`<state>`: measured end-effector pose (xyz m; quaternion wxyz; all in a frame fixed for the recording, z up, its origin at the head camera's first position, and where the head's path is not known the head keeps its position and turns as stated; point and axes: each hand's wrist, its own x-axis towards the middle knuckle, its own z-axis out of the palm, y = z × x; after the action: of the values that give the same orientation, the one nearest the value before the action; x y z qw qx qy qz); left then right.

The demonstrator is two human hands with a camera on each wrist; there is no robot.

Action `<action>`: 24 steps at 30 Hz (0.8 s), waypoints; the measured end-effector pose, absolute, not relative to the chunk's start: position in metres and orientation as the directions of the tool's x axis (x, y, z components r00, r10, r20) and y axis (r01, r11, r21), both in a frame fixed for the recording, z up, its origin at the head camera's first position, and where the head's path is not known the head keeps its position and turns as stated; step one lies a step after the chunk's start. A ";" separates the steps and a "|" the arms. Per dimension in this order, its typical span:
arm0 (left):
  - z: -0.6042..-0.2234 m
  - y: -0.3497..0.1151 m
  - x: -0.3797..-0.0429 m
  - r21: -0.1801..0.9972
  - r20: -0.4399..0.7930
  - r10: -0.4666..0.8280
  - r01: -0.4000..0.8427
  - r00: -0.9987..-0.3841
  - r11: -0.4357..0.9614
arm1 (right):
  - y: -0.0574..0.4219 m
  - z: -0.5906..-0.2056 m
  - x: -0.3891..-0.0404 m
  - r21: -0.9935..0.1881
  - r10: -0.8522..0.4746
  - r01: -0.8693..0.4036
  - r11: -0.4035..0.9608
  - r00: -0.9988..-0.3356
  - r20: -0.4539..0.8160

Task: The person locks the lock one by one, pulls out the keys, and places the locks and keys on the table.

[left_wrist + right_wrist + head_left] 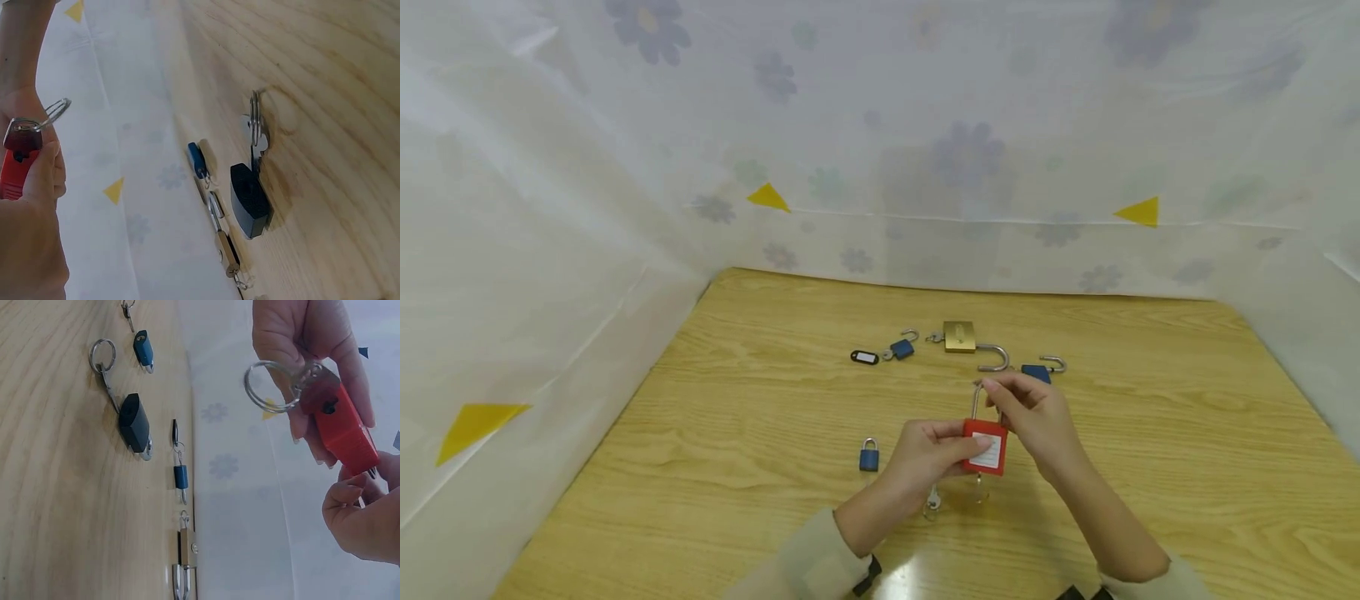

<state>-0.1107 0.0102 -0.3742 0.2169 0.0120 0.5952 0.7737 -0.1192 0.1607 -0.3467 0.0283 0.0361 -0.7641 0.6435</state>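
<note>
A red padlock (989, 460) with a white label is held upright above the table. My left hand (925, 457) grips its body, thumb across the label. The fingertips of my right hand (1041, 417) pinch the top of its metal shackle (975, 403) and partly cover it, so I cannot tell whether it is locked. A key with a ring (269, 387) hangs from the padlock's underside. Below the hands lies a black padlock (250, 200) with its own key (933, 498); in the head view the left hand hides its body.
A small blue padlock (868, 460) lies left of the hands. Farther back are a blue padlock (902, 349) with a black tag (865, 357), a brass padlock (959, 337) with its shackle open, and another open blue padlock (1036, 372). A patterned sheet (835, 133) walls the wooden table (737, 400).
</note>
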 end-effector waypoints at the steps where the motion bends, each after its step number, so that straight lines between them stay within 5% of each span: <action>1: -0.374 0.010 -0.111 0.926 -0.237 0.343 -0.318 -0.909 -0.203 | 0.161 -0.348 -0.119 -0.982 -0.017 -0.091 0.167 -0.996 0.089; 8: -0.374 0.008 -0.115 0.932 -0.229 0.285 -0.294 -0.931 -0.211 | 0.162 -0.368 -0.110 -0.982 0.057 0.137 0.128 -0.990 -0.130; 13: -0.373 0.005 -0.119 0.935 -0.236 0.266 -0.294 -0.934 -0.201 | 0.167 -0.387 -0.101 -0.960 -0.216 0.264 0.092 -0.936 -0.278; 18: -0.374 0.005 -0.121 0.935 -0.246 0.243 -0.296 -0.938 -0.195 | 0.170 -0.399 -0.093 -0.961 -0.498 0.257 -0.096 -0.849 -0.177; 24: -0.375 0.004 -0.124 0.928 -0.258 0.221 -0.305 -0.940 -0.214 | 0.168 -0.403 -0.089 -0.947 -0.528 0.240 -0.213 -0.844 -0.095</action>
<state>-0.1242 0.0043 -0.3754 0.1692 -0.0348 0.6038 0.7782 -0.0887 0.1679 -0.4029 -0.2497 0.1250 -0.5755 0.7686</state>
